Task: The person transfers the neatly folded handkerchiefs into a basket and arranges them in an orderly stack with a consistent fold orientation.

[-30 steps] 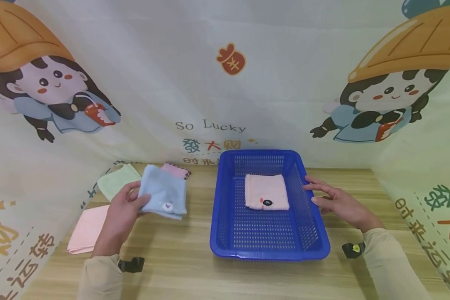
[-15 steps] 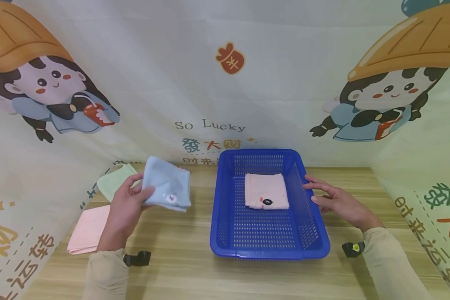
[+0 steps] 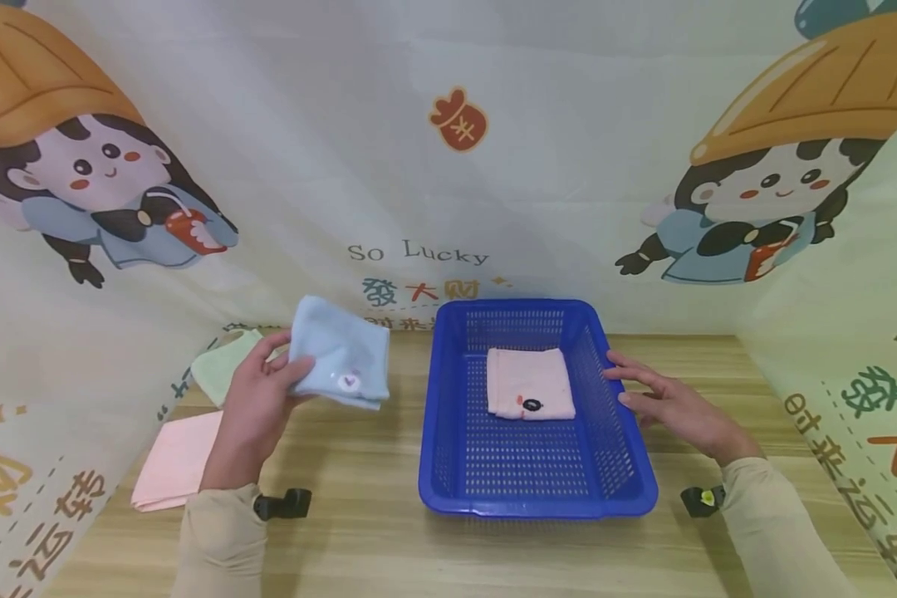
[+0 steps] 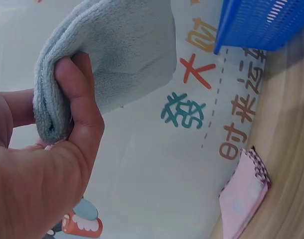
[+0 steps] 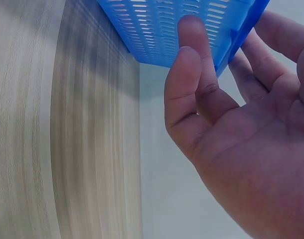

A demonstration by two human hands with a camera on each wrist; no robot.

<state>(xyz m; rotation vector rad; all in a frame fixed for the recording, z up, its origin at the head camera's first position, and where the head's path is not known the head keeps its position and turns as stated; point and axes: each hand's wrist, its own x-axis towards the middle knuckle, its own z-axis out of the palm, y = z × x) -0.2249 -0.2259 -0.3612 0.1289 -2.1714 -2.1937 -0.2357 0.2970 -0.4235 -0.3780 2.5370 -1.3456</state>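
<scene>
My left hand (image 3: pixel 257 403) pinches a folded light-blue towel (image 3: pixel 341 353) by its left edge, thumb on top. The towel is up over the table, left of the blue basket (image 3: pixel 536 506). In the left wrist view, the towel's terry folds (image 4: pixel 127 45) sit between thumb and fingers. My right hand (image 3: pixel 676 407) is at the basket's right rim, with relaxed fingers. From the right wrist view, its fingers (image 5: pixel 184 89) lie close along the basket's outer wall (image 5: pixel 162 30). A folded pale-pink towel (image 3: pixel 531 374) with a small dark motif lies inside the basket.
At the left of the table (image 3: pixel 359 507) lie a pink towel (image 3: pixel 175 457) and a green towel (image 3: pixel 220 365). A pink cloth with a checked edge (image 4: pixel 246 194) shows in the left wrist view. A printed curtain (image 3: pixel 553 149) encloses the back and sides.
My left hand has lifted the blue towel and moved it a little right and away, now covering the checked-edge cloth in the head view. The right hand and basket stay put.
</scene>
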